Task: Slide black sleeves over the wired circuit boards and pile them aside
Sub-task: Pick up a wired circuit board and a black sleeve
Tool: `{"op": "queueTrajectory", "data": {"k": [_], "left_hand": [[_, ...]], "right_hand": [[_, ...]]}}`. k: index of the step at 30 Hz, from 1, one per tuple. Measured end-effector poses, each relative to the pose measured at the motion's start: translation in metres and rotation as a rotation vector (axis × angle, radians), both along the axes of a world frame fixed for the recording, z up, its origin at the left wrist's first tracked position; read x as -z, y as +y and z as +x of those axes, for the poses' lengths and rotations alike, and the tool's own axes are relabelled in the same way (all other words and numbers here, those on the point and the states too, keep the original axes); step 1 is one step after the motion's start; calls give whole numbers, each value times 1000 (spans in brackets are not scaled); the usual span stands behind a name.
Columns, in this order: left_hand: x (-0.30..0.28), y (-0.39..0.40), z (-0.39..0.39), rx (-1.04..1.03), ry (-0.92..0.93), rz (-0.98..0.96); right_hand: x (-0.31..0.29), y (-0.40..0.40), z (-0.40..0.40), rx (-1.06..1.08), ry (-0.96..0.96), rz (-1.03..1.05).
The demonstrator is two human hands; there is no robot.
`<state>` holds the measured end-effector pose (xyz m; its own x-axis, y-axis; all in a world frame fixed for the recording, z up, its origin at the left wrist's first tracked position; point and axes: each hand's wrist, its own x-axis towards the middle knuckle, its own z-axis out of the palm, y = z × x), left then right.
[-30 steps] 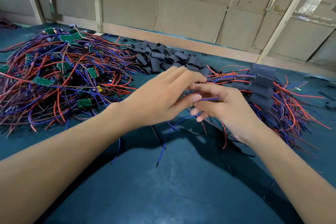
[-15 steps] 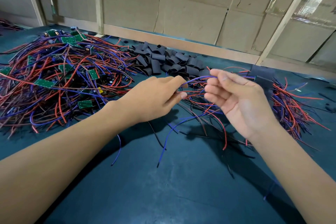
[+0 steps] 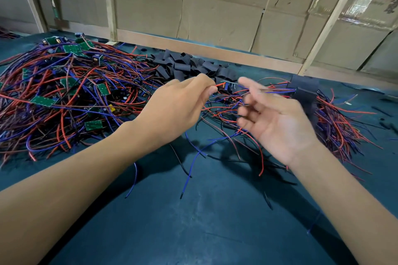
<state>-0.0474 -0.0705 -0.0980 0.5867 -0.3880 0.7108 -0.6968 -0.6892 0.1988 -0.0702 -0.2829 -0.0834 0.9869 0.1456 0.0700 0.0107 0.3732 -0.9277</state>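
The step in hand is judged to be the readying of one wired board for its sleeve: a small circuit board with red and blue wires is held up between the two hands, above the dark teal table covering, and no sleeve is yet seen on it. The left hand is curled, and the red wire at the board's near end is pinched between its thumb and forefinger. The right hand is held palm-up with its fingers loosely spread and somewhat blurred; blue wires are seen to pass by its fingertips, but whether any wire is actually gripped cannot be told.

The board lies just beyond the left fingertips and just to the left of the right fingertips, so that it is bridged between the hands while its loose wire tails hang down towards the table.

The loose heap of short black tubular sleeves is found directly behind the held board, near the far edge of the table and well within reach. The tangled pile of unsleeved green boards with red and blue wires is spread to the left, and the pile of finished boards in black sleeves lies to the right, behind the right hand.

For the next move, a sleeve would probably have to be picked from the heap, the wires gathered into one bunch, and the sleeve threaded over them onto the board.
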Motion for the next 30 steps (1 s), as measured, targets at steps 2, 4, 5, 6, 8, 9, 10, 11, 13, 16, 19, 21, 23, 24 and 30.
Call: {"op": "queueTrajectory", "data": {"k": [2, 4, 5, 6, 8, 9, 10, 11, 13, 16, 19, 21, 23, 24, 30], "left_hand": [[-4, -2, -7, 31, -14, -23], [-6, -4, -12, 62, -34, 9], [-7, -4, -13, 79, -34, 29], [-7, -4, -13, 97, -28, 43], [-8, -2, -11, 120, -32, 64], [-8, -1, -9, 119, -46, 76], [-8, 1, -7, 118, -53, 86], [-8, 3, -5, 121, -45, 95], [-8, 8, -1, 136, -11, 129], [-6, 11, 2, 115, -4, 176], [-9, 15, 5, 83, 1, 194], [-11, 22, 13, 54, 63, 183], [-10, 32, 30, 8, 172, 78], [-10, 36, 42, -34, 205, 13], [-9, 30, 126, -165, 273, 387]], "right_hand": [[3, 8, -3, -35, -34, -118], [4, 12, -5, -38, -67, -142], [5, 14, -5, -26, -75, -141], [5, 14, -5, -6, -81, -129], [6, 12, -4, 43, -90, -87], [6, 11, -3, 66, -89, -64], [5, 10, -3, 76, -86, -42], [5, 9, -3, 70, -86, -22], [3, 8, -3, 35, -95, 10], [0, 10, -4, 28, -128, 7], [-1, 12, -5, 77, -175, 25], [-2, 11, -4, 108, -195, 75], [-4, 8, -4, 132, -200, 114], [-6, 7, -4, 137, -196, 128], [-7, 7, -3, 130, -192, 131]]}}
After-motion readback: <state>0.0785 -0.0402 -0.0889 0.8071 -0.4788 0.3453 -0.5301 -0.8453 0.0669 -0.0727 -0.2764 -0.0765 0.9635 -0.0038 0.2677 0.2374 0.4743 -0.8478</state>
